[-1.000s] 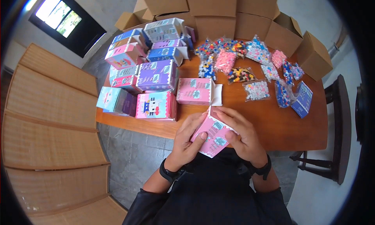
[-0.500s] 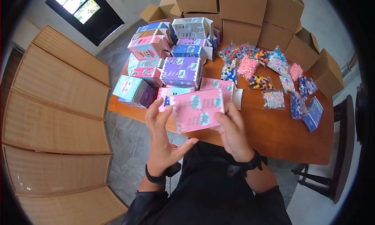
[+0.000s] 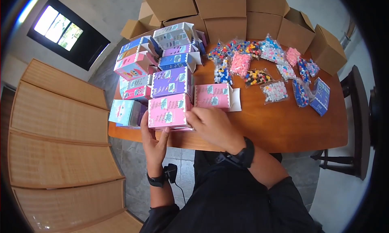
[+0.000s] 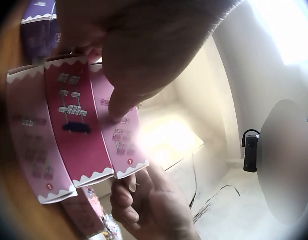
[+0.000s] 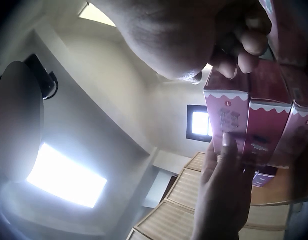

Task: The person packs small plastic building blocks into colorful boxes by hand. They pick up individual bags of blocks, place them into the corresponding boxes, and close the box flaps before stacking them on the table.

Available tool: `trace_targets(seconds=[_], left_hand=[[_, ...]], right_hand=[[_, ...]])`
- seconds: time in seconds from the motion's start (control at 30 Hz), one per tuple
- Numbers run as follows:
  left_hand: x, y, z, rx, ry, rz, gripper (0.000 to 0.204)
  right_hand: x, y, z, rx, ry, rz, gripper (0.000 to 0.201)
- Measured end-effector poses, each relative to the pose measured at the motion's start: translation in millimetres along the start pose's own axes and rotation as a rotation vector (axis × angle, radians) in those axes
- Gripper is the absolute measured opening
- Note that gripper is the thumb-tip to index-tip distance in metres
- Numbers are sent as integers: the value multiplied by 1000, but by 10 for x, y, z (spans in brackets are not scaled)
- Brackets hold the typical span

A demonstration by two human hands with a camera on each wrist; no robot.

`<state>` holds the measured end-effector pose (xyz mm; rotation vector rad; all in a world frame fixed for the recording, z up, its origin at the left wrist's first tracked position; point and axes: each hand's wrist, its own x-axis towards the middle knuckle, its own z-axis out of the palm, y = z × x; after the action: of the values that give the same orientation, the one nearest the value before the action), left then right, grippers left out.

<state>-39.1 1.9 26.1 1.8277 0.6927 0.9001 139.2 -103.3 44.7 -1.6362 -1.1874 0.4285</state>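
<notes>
A pink printed box [image 3: 168, 110] with white scalloped edges is at the table's near left, overlapping the box beneath it in the head view. My left hand [image 3: 154, 146] grips its left side, thumb at the front edge. My right hand [image 3: 212, 127] pinches the box's right edge, fingers curled. In the left wrist view, the box shows a magenta panel [image 4: 76, 120] beside pink ones, and my right hand [image 4: 154, 205] is at its lower end. In the right wrist view, my left thumb presses a pink panel [image 5: 228, 120].
Another pink box [image 3: 212, 96] lies to the right, its white flap out. A purple box [image 3: 172, 82] and several stacked boxes stand behind. Bags of coloured bricks [image 3: 275, 91] lie across the table [image 3: 263, 127], near a blue box [image 3: 321, 96]. Cardboard boxes [image 3: 225, 30] line the back.
The pink box has moved from in front of my body to the left, over the table's near boxes. My left hand, loosely open half a second ago, now grips it; my right hand has followed leftward.
</notes>
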Motion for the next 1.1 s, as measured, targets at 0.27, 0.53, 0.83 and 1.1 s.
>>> trace_targets(seconds=[0.27,0.53,0.83,1.1], left_hand=[[-59,-68,119,-61,176,178,77],[-87,-186,275,45,301,175,60],[-363,732,697,436,-332,592,66],[-16,609,1411,655,-410,304,93]], right_hand=[[-75,415,-546,-408,223,-21,21],[-76,628,-403,-203,137,233,24],[-510,305,-1094,-144,64,79,20],[-554,339,-1409,23,-201,162,19]])
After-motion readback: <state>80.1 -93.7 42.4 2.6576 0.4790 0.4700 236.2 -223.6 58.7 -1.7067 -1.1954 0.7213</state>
